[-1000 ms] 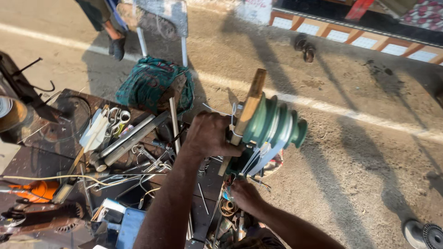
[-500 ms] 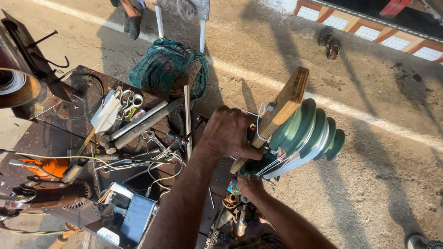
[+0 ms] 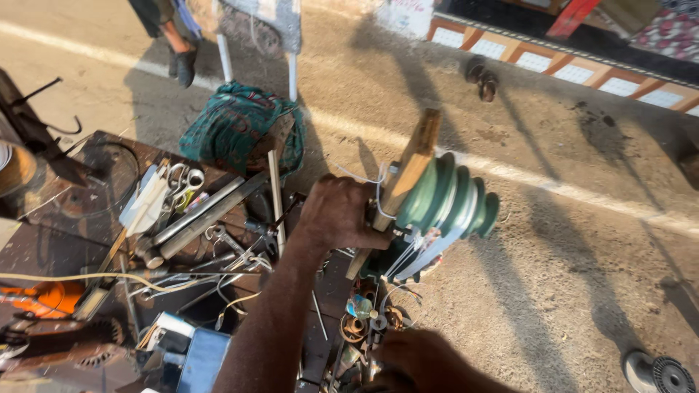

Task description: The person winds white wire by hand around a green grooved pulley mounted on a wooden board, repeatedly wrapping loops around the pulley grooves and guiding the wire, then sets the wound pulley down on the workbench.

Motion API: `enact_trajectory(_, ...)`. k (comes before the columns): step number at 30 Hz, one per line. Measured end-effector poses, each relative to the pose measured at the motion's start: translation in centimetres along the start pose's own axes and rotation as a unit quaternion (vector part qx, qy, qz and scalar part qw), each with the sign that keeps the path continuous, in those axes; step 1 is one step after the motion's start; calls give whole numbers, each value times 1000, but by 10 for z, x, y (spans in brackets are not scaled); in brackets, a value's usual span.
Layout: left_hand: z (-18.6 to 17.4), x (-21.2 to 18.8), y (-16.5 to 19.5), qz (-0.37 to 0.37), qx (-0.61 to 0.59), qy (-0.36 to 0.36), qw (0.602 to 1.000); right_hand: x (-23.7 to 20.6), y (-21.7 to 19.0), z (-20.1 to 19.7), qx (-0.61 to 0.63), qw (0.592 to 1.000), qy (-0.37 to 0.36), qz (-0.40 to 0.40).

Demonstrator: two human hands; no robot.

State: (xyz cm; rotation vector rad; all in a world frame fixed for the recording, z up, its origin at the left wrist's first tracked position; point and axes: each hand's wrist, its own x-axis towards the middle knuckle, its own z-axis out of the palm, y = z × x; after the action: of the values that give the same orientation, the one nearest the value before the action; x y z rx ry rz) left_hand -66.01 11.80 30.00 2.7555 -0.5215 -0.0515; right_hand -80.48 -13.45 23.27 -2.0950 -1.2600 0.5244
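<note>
Since a moment ago the view has drifted so that the green stepped pulley assembly sits more centrally, and the lower hand has sunk toward the bottom edge. The assembly is held up over the edge of the cluttered workbench, its long axis tilted, the smaller steps pointing right and slightly up over the sandy ground. A wooden stick rises steeply along its left side. The left hand is closed in a fist around the assembly's near end at the base of the stick. The right hand rests low among small metal parts; I cannot tell whether it grips anything.
</note>
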Motion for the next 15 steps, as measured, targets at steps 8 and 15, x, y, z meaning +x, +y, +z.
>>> enact_trajectory(8,-9,-1,6,40,-25,102,994,16,-51,-129,-436,850,257,-145)
enact_trajectory(15,-4,2,4,9,-43,65,997,51,72,-258,-122,888,435,84)
